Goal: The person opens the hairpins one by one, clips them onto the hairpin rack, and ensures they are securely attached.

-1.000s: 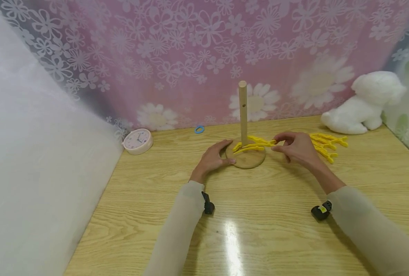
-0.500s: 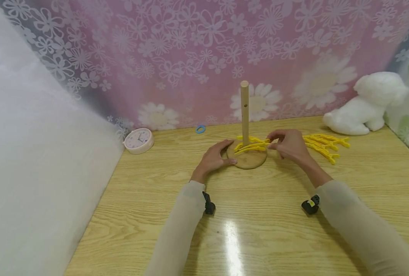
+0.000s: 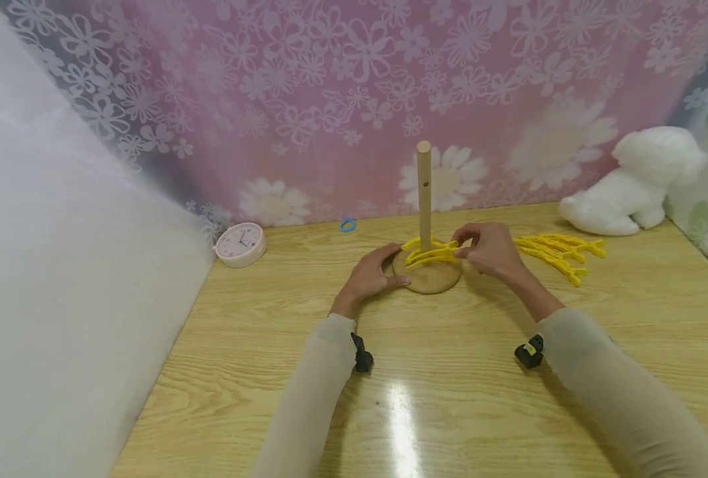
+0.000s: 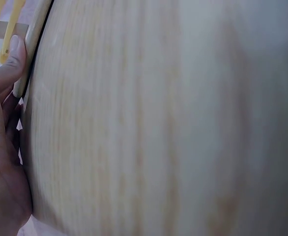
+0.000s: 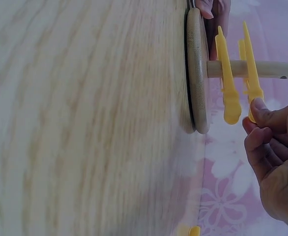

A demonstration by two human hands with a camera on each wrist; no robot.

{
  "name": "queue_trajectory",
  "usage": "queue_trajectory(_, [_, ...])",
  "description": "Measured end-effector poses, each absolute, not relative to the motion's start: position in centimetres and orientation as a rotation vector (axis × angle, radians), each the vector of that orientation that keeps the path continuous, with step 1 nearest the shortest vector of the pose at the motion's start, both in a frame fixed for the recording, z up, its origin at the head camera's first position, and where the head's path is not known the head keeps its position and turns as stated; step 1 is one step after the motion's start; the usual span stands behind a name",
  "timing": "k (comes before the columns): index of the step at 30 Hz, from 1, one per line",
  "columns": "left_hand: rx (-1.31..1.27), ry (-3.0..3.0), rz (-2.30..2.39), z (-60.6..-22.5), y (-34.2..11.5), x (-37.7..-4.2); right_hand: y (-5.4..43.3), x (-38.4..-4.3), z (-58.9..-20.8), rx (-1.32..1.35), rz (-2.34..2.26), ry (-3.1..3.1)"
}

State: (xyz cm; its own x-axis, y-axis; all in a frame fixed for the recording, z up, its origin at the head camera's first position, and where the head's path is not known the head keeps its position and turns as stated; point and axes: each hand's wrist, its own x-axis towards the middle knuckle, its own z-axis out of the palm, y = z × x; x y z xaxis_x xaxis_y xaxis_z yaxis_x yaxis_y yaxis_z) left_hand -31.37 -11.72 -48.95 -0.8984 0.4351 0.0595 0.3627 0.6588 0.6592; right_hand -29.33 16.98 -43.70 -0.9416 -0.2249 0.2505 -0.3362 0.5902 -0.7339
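A round wooden base [image 3: 432, 282] carries an upright wooden post [image 3: 423, 162] with a small hole in its side. At the base's left edge my left hand [image 3: 370, 272] grips it, thumb on top and fingers along the rim. My right hand [image 3: 494, 252] pinches the end of a long yellow hair clip [image 5: 250, 64] between thumb and index finger. In the right wrist view that clip lies across the post. Another yellow clip [image 5: 227, 78] sits across the post nearer the base, apart from the held one. The left wrist view shows my thumb [image 4: 14, 56] against the base.
Several more yellow clips [image 3: 559, 249] lie in a pile right of my right hand. A white plush dog [image 3: 634, 182] sits at the back right. A pink clock [image 3: 240, 245] and a blue ring [image 3: 347, 225] lie at the back left, before the floral curtain [image 3: 318, 119].
My right hand has moved left with the pinched clip, bringing it further across the post. My left hand has stayed on the base.
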Motion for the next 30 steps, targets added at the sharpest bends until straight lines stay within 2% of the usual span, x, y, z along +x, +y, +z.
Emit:
queue_trajectory(13, [0.676,2.777,1.065,-49.1,-11.8,-31.5,16.9,-29.6,-44.2,0.522,1.188,-2.688])
queue_trajectory(21, [0.678,2.778,1.066,-49.1,-11.8,-31.6,17.5,-29.5,-44.9,0.428,1.547,-2.656])
queue_trajectory(30, [0.685,2.791,1.016,-48.9,-11.6,-31.3,17.9,-28.8,-45.0,0.409,1.714,-2.605])
